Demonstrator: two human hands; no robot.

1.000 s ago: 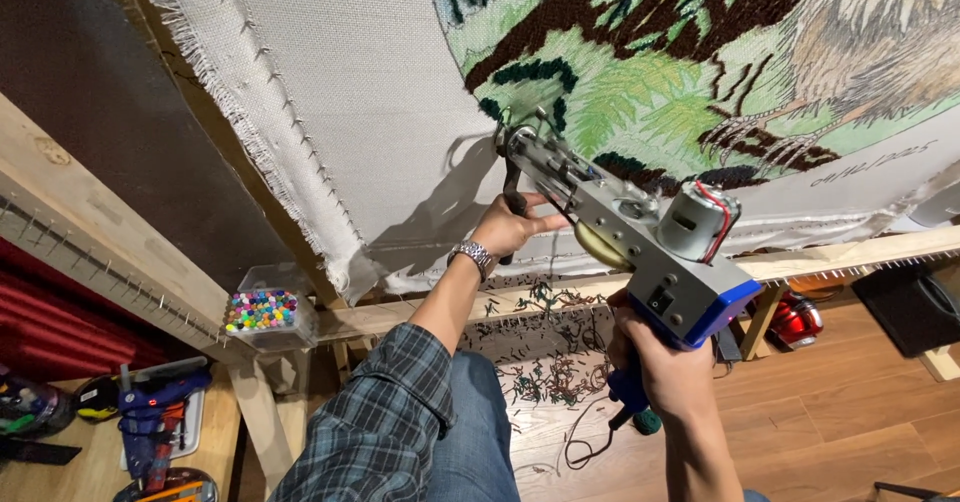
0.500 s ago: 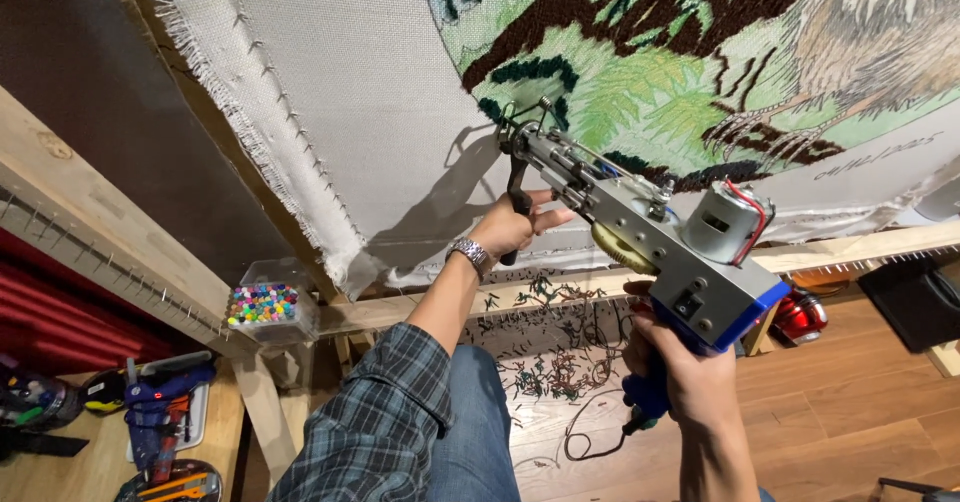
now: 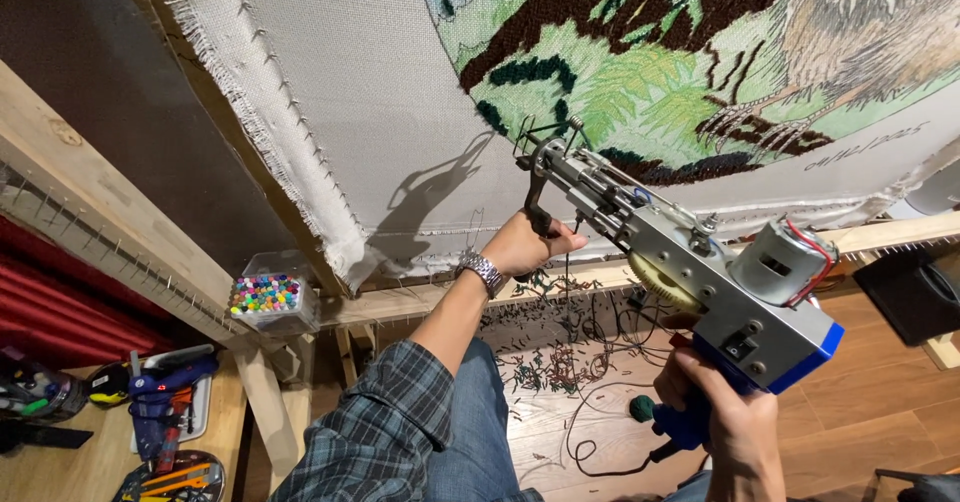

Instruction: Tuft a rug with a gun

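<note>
One wide backing cloth (image 3: 380, 112) fills the top of the view, stretched over a wooden frame (image 3: 90, 202) whose rails carry rows of small spikes; its right part bears a tufted picture (image 3: 640, 72) in greens, browns and cream, while the left part is bare grey weave with a frayed edge. Below it lies a wooden floor (image 3: 860, 402) strewn with short yarn clippings (image 3: 550, 362) too many to count, crossed by one dark cable. One tufting gun (image 3: 690, 272) stretches from lower right up to the cloth, its grey metal body carrying one round motor, one yellowish gear and a blue rear housing, and its needle tip meets the cloth at the dark lower edge of the picture. Two hands hold it. The right hand (image 3: 725, 417) is clenched round the blue grip under the housing, fingers wrapped tight. The left hand (image 3: 525, 247), with one metal wristwatch (image 3: 483, 272) on the wrist and a plaid sleeve behind it, has its fingers curled closed around the black front handle just beneath the gun's nose. At lower left a table (image 3: 60, 472) carries one blue glue gun (image 3: 160, 387) on a white tray, and beside it a few orange-handled tools lie in a round dish. One clear box of coloured pins (image 3: 268, 297) sits on the frame's lower rail, well apart from both hands.
</note>
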